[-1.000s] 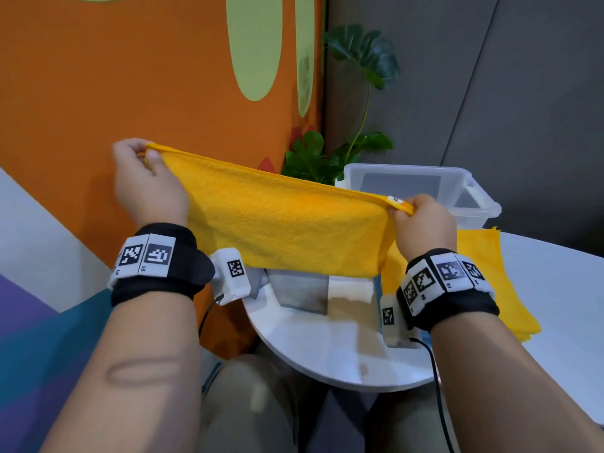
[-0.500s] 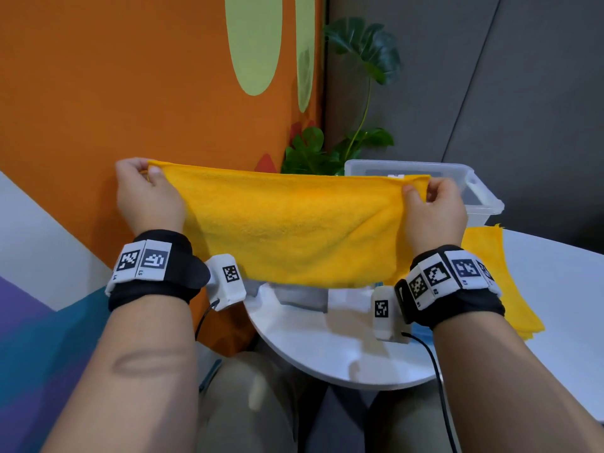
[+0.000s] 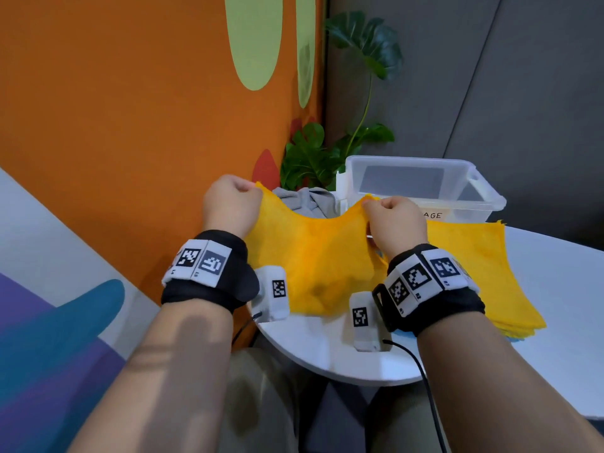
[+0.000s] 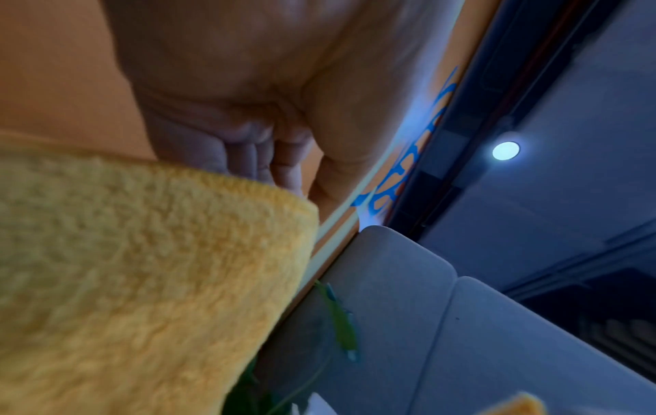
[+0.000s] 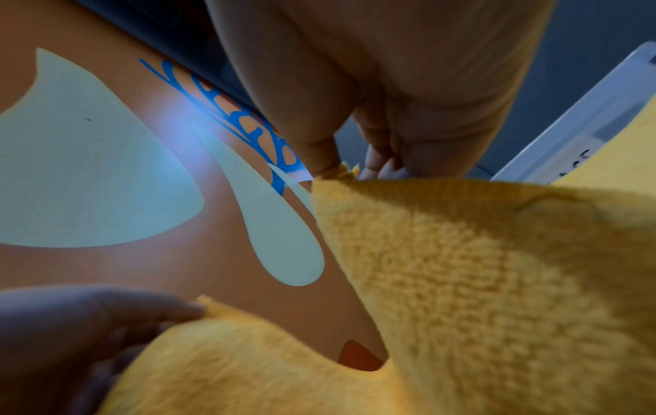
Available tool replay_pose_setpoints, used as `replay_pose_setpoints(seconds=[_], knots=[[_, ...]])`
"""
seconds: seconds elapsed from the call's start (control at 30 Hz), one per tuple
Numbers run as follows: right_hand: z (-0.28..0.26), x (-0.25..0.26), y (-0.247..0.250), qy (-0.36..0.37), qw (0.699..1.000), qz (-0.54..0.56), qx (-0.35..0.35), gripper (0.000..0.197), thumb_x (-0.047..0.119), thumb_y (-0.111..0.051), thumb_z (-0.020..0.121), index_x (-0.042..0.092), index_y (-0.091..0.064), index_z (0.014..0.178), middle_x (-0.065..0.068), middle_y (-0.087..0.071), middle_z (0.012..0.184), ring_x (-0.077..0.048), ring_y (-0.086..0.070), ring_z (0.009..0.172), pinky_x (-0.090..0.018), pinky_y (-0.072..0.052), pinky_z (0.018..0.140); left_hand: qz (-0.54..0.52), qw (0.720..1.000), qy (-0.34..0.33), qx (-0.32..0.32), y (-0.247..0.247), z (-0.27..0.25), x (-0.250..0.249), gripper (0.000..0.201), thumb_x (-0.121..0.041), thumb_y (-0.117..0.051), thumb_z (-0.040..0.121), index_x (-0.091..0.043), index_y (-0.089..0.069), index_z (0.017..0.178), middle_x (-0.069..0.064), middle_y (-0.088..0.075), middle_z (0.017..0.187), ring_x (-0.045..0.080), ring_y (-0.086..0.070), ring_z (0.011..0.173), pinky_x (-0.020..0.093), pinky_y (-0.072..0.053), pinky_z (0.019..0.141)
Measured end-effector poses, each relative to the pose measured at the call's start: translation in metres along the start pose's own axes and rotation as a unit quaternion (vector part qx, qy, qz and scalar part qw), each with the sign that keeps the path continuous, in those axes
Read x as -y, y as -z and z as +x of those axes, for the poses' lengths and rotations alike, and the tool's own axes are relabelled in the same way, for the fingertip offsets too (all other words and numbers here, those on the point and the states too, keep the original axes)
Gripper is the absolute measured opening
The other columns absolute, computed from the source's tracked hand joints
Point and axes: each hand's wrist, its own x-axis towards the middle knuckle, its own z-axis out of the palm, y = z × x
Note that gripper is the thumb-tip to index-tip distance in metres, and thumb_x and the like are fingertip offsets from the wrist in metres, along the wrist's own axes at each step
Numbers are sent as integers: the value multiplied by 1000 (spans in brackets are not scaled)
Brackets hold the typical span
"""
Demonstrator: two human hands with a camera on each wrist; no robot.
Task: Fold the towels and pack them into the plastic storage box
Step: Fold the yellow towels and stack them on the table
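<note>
A yellow towel (image 3: 322, 256) hangs slack between my two hands above the white table (image 3: 327, 358). My left hand (image 3: 233, 204) pinches its left top corner and my right hand (image 3: 394, 220) pinches the right top corner, with the top edge sagging between them. In the left wrist view the towel (image 4: 142, 266) hides my curled fingers (image 4: 248, 151). The right wrist view shows the towel (image 5: 479, 280) pinched at my fingertips (image 5: 376, 168). The clear plastic storage box (image 3: 425, 188) stands just behind my right hand. A stack of flat yellow towels (image 3: 483, 273) lies to the right.
A grey cloth (image 3: 307, 199) lies heaped behind the held towel, left of the box. A leafy plant (image 3: 343, 125) stands in the corner between the orange wall (image 3: 130, 109) and the grey wall. A black cable (image 3: 425, 380) hangs off the table's front edge.
My hands have moved closer together and lower, so the taut towel now sags in the middle. The grey cloth and the box's front have come into view.
</note>
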Motion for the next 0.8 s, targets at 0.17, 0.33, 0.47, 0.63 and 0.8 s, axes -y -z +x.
replay_pose_setpoints(seconds=[0.17, 0.33, 0.47, 0.63, 0.8], knots=[[-10, 13, -9, 14, 997, 56, 57, 30, 28, -56, 90, 0, -63, 81, -18, -69, 81, -27, -70, 74, -46, -60, 68, -96, 991, -14, 88, -16, -21, -26, 15, -15, -68, 85, -19, -64, 71, 5, -67, 77, 21, -65, 69, 34, -59, 59], [-15, 17, -13, 42, 996, 47, 70, 36, 36, -57, 90, 3, -66, 79, -11, -70, 71, -24, -70, 64, -44, -60, 65, -101, 984, -39, 139, -22, -34, -38, 15, -15, -72, 82, -19, -66, 70, 6, -72, 83, 17, -69, 76, 29, -57, 59], [-17, 22, -12, 67, 994, 26, 76, 36, 33, -54, 92, 2, -68, 79, -11, -71, 71, -23, -70, 65, -42, -60, 64, -108, 981, -39, 159, -23, -39, -42, 15, -14, -74, 82, -18, -65, 71, 2, -71, 79, 13, -69, 70, 25, -56, 56], [-17, 26, -11, 135, 986, -46, 89, 28, 26, -53, 91, 9, -72, 77, -7, -70, 72, -24, -69, 71, -45, -58, 71, -120, 980, -42, 154, -23, -39, -46, 21, -13, -75, 82, -20, -64, 64, 3, -69, 75, 16, -68, 69, 32, -59, 65], [-20, 31, -7, 206, 964, -139, 90, 27, 26, -50, 94, 12, -70, 85, -8, -67, 79, -21, -60, 75, -31, -49, 66, -135, 976, -26, 169, -24, -38, -48, 19, -11, -64, 89, -14, -68, 71, 11, -71, 79, 19, -69, 71, 34, -60, 69]])
